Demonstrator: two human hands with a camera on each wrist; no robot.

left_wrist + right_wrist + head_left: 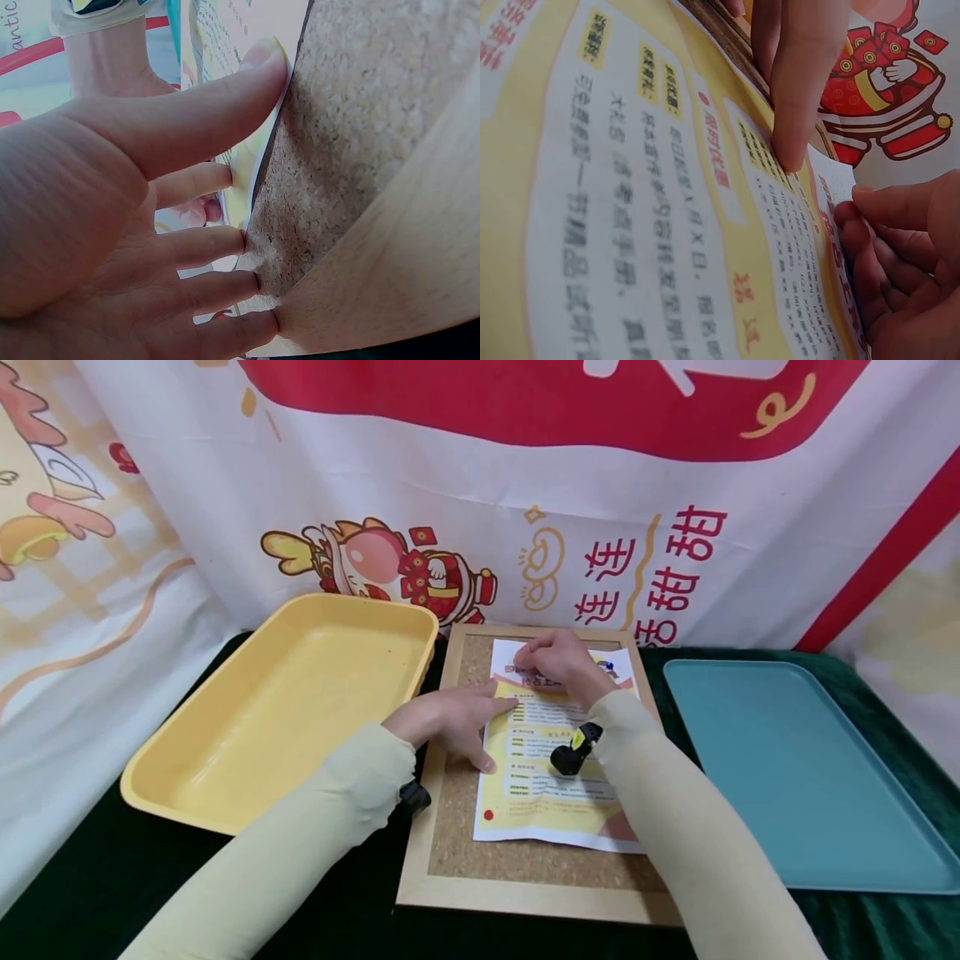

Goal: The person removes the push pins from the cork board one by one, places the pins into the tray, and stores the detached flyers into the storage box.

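A yellow and white printed paper flyer (555, 810) lies on a wood-framed cork board (453, 860). My left hand (453, 718) rests across the flyer's left edge, thumb and forefinger extended onto the paper. In the left wrist view its other fingers (217, 289) reach over the cork and frame. My right hand (562, 664) bends over the flyer's upper left part; in the right wrist view its thumb and forefinger (889, 201) pinch together at the heading. I cannot tell what small thing they hold. A red round dot (488, 815) shows near the flyer's lower left corner.
A deep yellow tray (277, 710) stands left of the board, and a flat blue-green tray (810, 777) lies to the right. Dark green cloth (337, 893) covers the table. A printed white backdrop (465, 477) hangs close behind the board.
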